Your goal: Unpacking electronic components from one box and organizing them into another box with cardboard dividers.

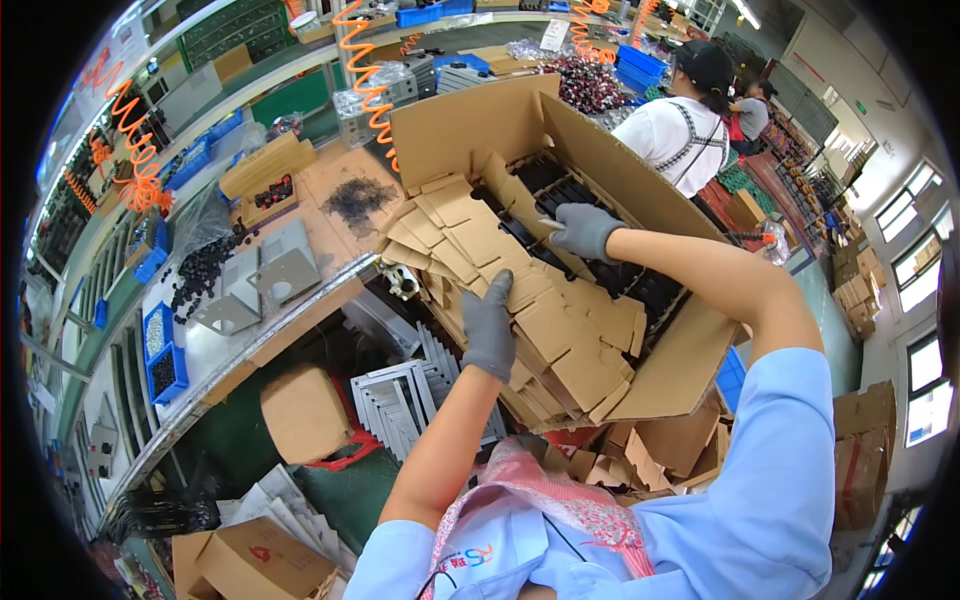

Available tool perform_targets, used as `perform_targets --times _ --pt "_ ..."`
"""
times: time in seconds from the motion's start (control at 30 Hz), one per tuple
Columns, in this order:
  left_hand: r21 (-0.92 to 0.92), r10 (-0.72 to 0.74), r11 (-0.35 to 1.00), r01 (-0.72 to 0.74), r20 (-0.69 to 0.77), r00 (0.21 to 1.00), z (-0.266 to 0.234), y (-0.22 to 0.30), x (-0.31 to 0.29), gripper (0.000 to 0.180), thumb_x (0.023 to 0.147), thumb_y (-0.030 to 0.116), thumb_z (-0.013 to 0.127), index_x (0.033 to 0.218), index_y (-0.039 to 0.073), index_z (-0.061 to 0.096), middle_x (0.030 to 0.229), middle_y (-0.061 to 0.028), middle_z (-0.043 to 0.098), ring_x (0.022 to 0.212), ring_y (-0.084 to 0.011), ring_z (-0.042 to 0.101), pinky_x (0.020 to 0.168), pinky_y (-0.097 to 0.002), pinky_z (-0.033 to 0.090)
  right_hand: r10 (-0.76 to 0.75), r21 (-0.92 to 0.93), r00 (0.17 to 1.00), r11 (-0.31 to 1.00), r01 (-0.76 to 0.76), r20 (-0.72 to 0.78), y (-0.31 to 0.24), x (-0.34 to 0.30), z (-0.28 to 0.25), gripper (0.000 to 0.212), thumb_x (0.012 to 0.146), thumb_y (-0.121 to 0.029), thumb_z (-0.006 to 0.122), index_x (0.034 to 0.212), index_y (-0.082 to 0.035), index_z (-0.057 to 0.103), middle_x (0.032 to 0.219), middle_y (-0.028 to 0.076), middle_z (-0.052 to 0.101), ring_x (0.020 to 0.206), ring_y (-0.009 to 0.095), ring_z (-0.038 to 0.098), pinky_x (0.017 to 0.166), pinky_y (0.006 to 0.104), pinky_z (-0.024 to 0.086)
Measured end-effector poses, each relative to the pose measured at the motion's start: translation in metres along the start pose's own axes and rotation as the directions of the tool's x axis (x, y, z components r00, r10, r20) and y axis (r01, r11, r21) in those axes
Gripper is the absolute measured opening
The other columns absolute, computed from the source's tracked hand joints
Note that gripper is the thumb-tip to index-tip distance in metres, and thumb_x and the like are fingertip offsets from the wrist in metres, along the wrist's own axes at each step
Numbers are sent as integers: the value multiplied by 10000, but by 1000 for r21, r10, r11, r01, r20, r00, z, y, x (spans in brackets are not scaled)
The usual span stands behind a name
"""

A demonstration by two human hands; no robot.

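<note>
A large open cardboard box (690, 385) is tilted in front of me, its flaps raised. Slotted cardboard dividers (570, 340) overlap in a thick pile along its near left side. My left hand (488, 330), in a grey glove, grips this pile, thumb over the top sheets. Deeper in the box, black parts (545, 175) sit in rows between upright dividers. Over these rows is my right hand (588, 232), also gloved in grey, its fingers drawn together. A small pale tip shows at its fingertips; I cannot make out what it is.
At the left runs a workbench (330, 265) with grey metal plates (288, 262), loose black pieces (200, 270) and blue bins (165, 370). Orange coiled hoses (365, 80) hang above it. Below are a red stool (345, 462) and stacked metal frames (395, 395). A co-worker (675, 130) stands beyond the box.
</note>
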State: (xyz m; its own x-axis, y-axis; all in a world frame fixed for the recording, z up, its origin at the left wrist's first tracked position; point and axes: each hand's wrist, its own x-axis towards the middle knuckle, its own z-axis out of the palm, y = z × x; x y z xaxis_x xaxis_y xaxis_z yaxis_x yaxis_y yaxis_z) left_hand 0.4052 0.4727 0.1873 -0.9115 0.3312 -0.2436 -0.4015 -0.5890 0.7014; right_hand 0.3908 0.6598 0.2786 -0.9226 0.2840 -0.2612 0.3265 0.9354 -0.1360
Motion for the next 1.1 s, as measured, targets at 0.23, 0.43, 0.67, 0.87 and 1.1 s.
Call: perform_targets --times 0.23,0.43,0.67,0.87,1.1 --pt "-45 17 999 -15 54 998 2 -5 2 398 834 103 631 1176 -21 469 1116 -127 569 938 -212 576 816 -321 487 68 72 997 995 -71 40 23 -23 22 442 756 -343 643 1049 -15 601 1082 211 609 1018 351 586 880 390 457" --pt "-41 -67 997 70 64 996 -5 -4 5 432 831 102 630 1210 15 442 1133 -126 561 945 -221 588 823 -345 507 -21 48 991 998 27 -130 33 -35 1 296 740 -277 671 898 -29 632 892 199 638 882 354 612 772 398 481" --pt "-244 -181 935 259 300 937 -19 -6 10 348 867 173 570 1188 56 509 1109 -91 607 1006 -232 598 863 -391 512 95 149 949 987 -52 -302 33 -84 -31 278 761 -287 665 856 -32 608 865 191 634 861 353 613 763 402 477" --pt "-343 -34 917 204 442 897 -46 27 -19 437 905 336 459 1224 42 513 1192 -109 583 1073 -263 569 964 -391 440 120 127 887 989 -70 -446 36 -128 -41 284 787 -271 651 899 -21 579 824 177 618 804 321 611 731 385 469" --pt "-469 18 870 151 335 942 -129 53 -14 404 907 258 484 1253 48 488 1213 -117 569 1105 -280 557 958 -435 457 10 -58 762 996 -62 -648 27 -154 -71 306 814 -308 630 909 -26 559 821 170 614 791 312 610 729 369 476"
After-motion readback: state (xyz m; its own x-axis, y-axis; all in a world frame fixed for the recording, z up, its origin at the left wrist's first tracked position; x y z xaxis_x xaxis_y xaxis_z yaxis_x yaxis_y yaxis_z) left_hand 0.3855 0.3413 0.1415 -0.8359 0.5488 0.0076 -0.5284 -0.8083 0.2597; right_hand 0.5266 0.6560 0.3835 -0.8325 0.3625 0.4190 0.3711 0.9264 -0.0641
